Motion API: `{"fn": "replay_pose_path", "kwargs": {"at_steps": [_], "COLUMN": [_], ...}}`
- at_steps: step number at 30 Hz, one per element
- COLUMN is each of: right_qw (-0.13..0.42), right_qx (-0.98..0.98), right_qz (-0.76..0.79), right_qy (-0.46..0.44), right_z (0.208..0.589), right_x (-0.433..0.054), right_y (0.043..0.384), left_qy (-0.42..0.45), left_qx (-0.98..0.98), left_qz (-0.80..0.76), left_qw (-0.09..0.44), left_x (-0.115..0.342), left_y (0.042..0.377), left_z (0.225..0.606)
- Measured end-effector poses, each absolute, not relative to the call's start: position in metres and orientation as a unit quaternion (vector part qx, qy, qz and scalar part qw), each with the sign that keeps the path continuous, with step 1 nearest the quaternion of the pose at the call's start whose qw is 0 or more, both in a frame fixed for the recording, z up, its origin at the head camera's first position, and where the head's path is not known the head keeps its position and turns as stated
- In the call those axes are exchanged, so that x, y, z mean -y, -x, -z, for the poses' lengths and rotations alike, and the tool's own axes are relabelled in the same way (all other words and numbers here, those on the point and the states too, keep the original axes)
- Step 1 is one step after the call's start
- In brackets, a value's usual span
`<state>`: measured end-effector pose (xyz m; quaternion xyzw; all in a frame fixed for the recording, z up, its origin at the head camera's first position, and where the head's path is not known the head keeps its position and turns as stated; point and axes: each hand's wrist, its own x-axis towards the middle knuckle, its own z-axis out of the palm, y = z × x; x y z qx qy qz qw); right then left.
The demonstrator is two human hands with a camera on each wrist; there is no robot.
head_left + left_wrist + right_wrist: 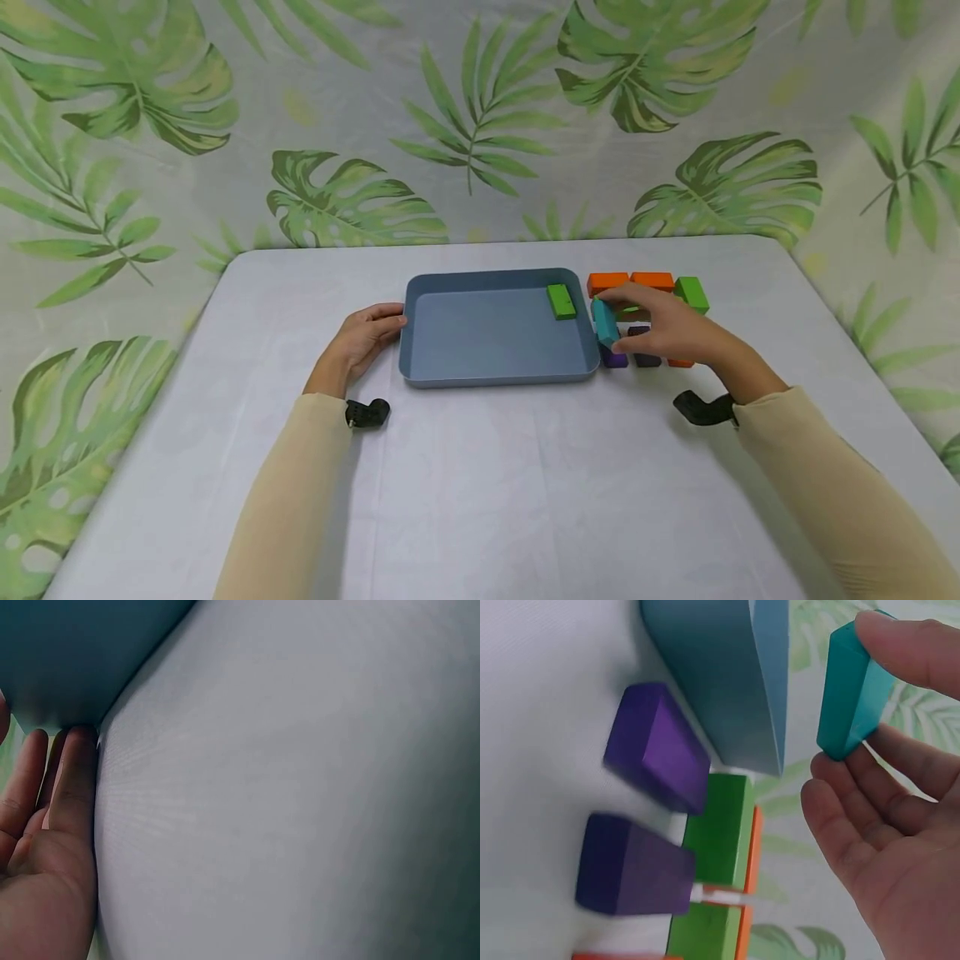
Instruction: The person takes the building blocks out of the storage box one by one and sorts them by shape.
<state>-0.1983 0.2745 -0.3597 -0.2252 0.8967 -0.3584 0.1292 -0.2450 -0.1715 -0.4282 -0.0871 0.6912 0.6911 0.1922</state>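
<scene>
My right hand (671, 329) pinches a teal rectangular block (605, 323) between thumb and fingertips, raised beside the right rim of a blue-grey tray (487, 333). Seen from the right wrist, the teal block (846, 694) stands tilted, apart from the tray wall (712, 675). One bright green block (561, 302) lies inside the tray near its upper right corner. At the tray's left side, my left hand (363, 342) rests its fingertips against the outer wall. The left wrist view shows those fingers (75, 776) nearly straight, touching the tray.
Right of the tray, several blocks lie in rows: orange blocks (652, 281) at the back, green ones (716, 825) in front of them, and purple blocks (656, 750) nearest the tray. My right hand partly covers them. A white cloth (480, 483) covers the table.
</scene>
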Motion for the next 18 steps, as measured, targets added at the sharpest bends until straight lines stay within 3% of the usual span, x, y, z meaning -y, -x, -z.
{"fn": "replay_pose_path", "kwargs": {"at_steps": [18], "right_qw": [0.097], "right_qx": [-0.936], "right_qz": [0.301], "right_qy": [0.155], "right_z": [0.363], "right_x": [-0.341], "right_y": [0.169], "left_qy": [0.090], "left_qx": [-0.689], "left_qz": [-0.694], "left_qw": [0.190], "left_x": [0.170], "left_y": [0.245], "left_z": [0.428]}}
